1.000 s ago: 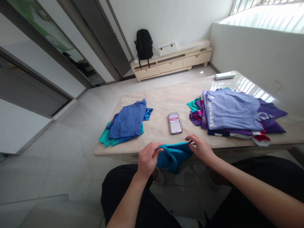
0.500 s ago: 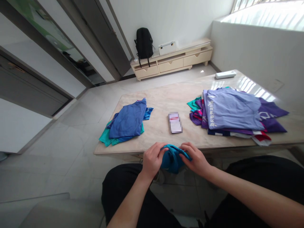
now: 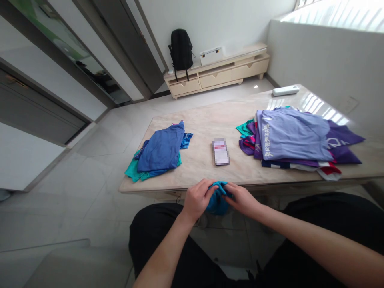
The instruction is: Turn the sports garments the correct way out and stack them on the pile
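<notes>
My left grip [image 3: 196,200] and right grip [image 3: 242,199] have drawn closer — both pinch blue cloth [image 3: 217,205] — likely soft, light; I'd hold its edge.

Two hands [image 3: 196,199] [image 3: 243,200], one bright blue cloth [image 3: 217,206], two piles of clothes [image 3: 162,150] [image 3: 295,134], one phone [image 3: 221,152], one table [image 3: 198,124], one long white gadget [image 3: 285,91], one black backpack [image 3: 181,50], one white box [image 3: 211,56] and one low cabinet [image 3: 255,49] with three drawers [image 3: 216,77]. Garments [image 3: 294,138] per pile? Several each for sure, but they overlap too much for an honest number tbh.
</notes>
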### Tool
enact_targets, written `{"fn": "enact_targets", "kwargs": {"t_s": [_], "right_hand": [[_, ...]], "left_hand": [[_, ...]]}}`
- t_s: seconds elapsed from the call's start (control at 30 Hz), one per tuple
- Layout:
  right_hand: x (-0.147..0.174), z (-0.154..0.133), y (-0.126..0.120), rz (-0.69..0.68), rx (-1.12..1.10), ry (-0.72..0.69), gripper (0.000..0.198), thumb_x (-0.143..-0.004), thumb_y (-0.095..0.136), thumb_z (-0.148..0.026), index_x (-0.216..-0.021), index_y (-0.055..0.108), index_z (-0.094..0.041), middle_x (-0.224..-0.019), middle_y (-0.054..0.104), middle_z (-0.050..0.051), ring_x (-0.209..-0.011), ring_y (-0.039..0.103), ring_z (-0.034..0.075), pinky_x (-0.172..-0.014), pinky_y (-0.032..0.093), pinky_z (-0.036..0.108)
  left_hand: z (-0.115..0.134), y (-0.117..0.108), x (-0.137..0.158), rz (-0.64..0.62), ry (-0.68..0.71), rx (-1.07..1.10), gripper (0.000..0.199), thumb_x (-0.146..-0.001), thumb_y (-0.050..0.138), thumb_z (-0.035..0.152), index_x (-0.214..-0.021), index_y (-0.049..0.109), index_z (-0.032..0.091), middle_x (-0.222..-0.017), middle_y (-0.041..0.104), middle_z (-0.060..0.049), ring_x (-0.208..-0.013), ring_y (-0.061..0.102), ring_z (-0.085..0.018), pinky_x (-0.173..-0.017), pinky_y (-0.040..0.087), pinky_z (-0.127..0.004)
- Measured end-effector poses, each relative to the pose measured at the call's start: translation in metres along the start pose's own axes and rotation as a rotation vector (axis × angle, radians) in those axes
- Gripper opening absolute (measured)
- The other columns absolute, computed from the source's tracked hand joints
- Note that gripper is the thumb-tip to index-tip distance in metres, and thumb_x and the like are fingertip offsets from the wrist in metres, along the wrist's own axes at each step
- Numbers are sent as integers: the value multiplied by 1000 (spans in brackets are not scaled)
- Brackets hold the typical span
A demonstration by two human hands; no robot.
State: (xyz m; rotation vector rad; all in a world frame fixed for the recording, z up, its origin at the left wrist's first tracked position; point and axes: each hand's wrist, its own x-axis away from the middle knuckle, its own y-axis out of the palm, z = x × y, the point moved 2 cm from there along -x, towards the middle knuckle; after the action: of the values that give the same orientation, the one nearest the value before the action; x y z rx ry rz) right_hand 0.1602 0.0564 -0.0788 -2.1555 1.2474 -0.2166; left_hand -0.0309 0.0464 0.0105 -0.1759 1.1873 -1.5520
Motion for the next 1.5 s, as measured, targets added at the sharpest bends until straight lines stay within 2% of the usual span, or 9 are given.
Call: {"fn": "enact_targets", "kwargs": {"t_s": [0.1,0.37,0.7,0.83,1.0,1.07,1.23,1.33,1.5], "right_hand": [[-5,5,-11,0,35,39,21,-97,47,-20,-104,67,-19,-98,70,7,-87,67,21,-77,52,32],[-18,17,-48,149,32,73,27,-98,44,-24,-105,70,-22,-104,75,6,-94,69,22,-84,51,32],[-7,5,-26,-181,-53,62,30,-82,52,-12,-105,70,-21,-96,74,4,-86,68,20,-79,50,29],[1,7,-10,-227,-220,91,55,-78,61,-17,-132,57,-23,-119,71,7,-104,67,24,-90,51,34],[10,17,16,-238,-210,159,87,-71,68,-17,-150,33,-21,-133,63,14,-115,64,29,-95,49,39],[9,18,20,-244,-197,166,83,-70,70,-18,-146,38,-22,-129,66,13,-112,65,30,-91,50,37],[2,18,12,-280,-88,198,44,-77,69,-26,-120,64,-25,-108,74,5,-98,70,27,-83,50,31],[-1,24,8,-289,56,261,41,-80,65,-25,-121,67,-25,-112,75,8,-102,70,29,-86,50,35],[0,38,9,-316,106,337,40,-74,62,-16,-113,72,-19,-107,76,13,-97,71,33,-84,52,40]], "left_hand": [[-4,-4,0,6,19,-41,18,-99,59,25,-113,68,19,-99,76,-7,-92,73,-17,-84,59,-27],[-11,-16,-4,90,-7,-88,15,-99,59,25,-109,69,19,-99,77,-7,-91,73,-16,-85,57,-26],[-9,-10,-1,12,-19,48,18,-97,61,23,-113,69,20,-100,76,-7,-93,72,-17,-85,58,-28],[-6,-12,-1,14,1,85,18,-96,63,22,-112,70,20,-99,76,-6,-90,72,-17,-82,58,-27],[1,-17,-2,-1,2,179,18,-95,64,23,-112,72,23,-97,77,-5,-89,73,-16,-81,59,-27],[0,-25,-3,34,-14,188,15,-95,66,24,-108,73,23,-96,78,-5,-87,74,-17,-81,60,-27],[-15,-59,-2,274,-101,32,11,-91,70,23,-99,76,21,-95,79,-4,-88,75,-17,-85,60,-27],[-27,-72,2,373,-158,-38,11,-90,71,25,-99,77,21,-96,79,-4,-88,75,-17,-88,59,-27],[-33,-73,8,398,-207,-32,15,-91,70,31,-98,78,20,-95,79,-5,-88,75,-19,-88,59,-30]]}}
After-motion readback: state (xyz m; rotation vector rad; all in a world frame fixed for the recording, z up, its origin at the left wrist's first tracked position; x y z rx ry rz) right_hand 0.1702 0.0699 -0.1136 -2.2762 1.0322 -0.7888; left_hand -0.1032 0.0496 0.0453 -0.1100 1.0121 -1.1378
